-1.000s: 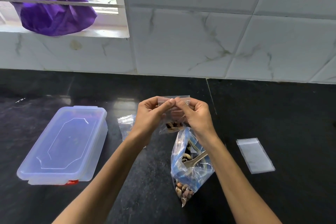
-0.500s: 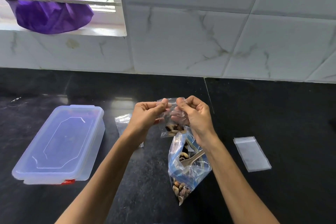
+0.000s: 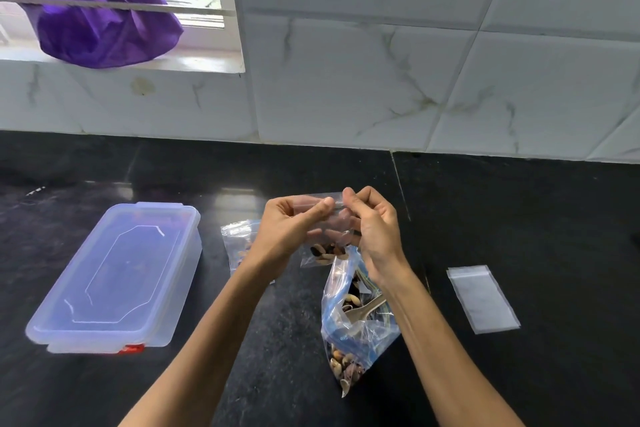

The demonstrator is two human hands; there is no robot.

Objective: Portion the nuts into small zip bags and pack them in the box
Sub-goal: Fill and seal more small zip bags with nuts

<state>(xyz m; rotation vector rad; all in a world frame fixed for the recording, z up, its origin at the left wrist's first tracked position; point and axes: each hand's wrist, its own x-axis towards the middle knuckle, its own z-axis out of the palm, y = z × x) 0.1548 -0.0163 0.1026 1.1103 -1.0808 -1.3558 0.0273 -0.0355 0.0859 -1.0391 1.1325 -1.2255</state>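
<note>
Thumbs now meet: left hand (image 3: 287, 229) and right hand (image 3: 372, 229) pinch small bag (image 3: 325, 253)

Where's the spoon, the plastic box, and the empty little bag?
spoon (image 3: 367, 309), head view, on its metal handle inside the big nut bag.
plastic box (image 3: 114, 274), head view, on the middle of its closed lid.
empty little bag (image 3: 483, 300), head view, on its flat middle.

Second small bag (image 3: 239, 243) half hidden behind left arm (image 3: 242, 291). Spoon (image 3: 363, 310) bowl lost inside big bag (image 3: 353, 322). Purple cloth (image 3: 97, 7) cut off at top and left edges. Small bag's (image 3: 325, 236) zip line too blurry to tell if sealed.
</note>
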